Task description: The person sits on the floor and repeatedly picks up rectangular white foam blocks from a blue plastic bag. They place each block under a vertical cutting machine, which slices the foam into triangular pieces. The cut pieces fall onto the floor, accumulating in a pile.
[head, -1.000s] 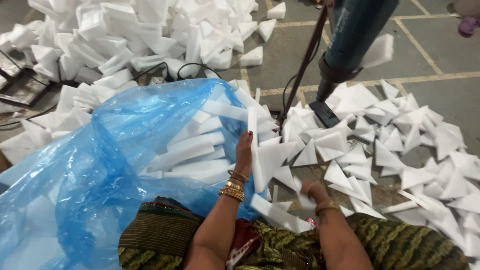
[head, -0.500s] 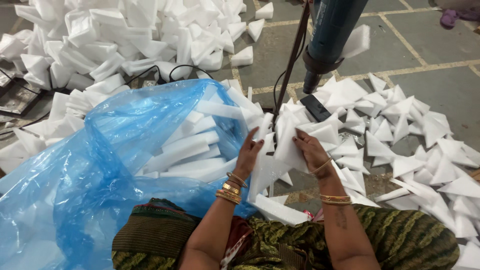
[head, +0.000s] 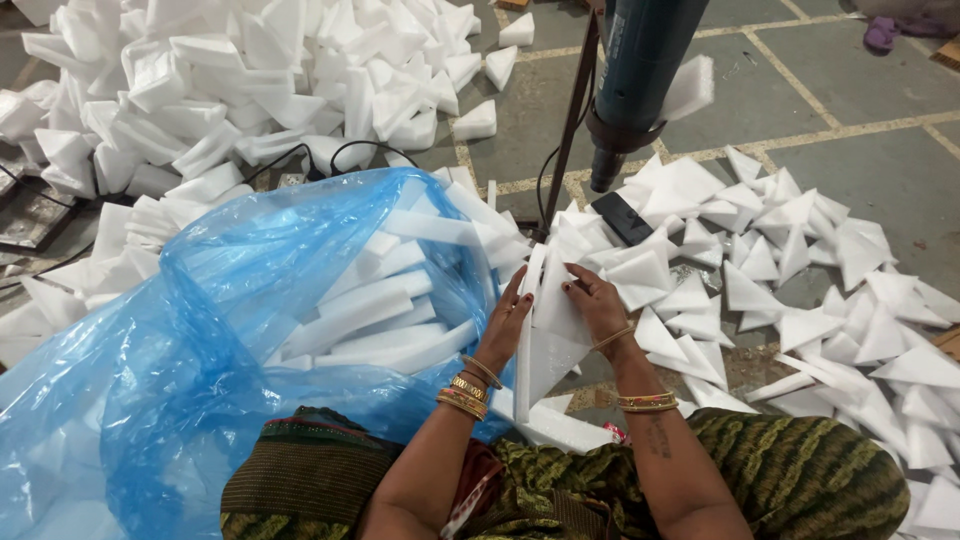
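Both hands now clasp a stack of white foam triangles point(head: 548, 335) held on edge: the left hand point(head: 506, 322) presses its flat fingers against the near face, the right hand point(head: 598, 305) grips the far face, where a moment ago the right was down among the loose pieces. The gathered stack sits centre frame, above the lap. At nine o'clock lies the blue plastic bag point(head: 190, 330) filled with foam strips; at three o'clock loose triangles point(head: 800, 270) scatter; at twelve o'clock stands a dark blue tool point(head: 640, 70).

Even, soft daylight, faint shadows; edges perhaps slightly distorted.
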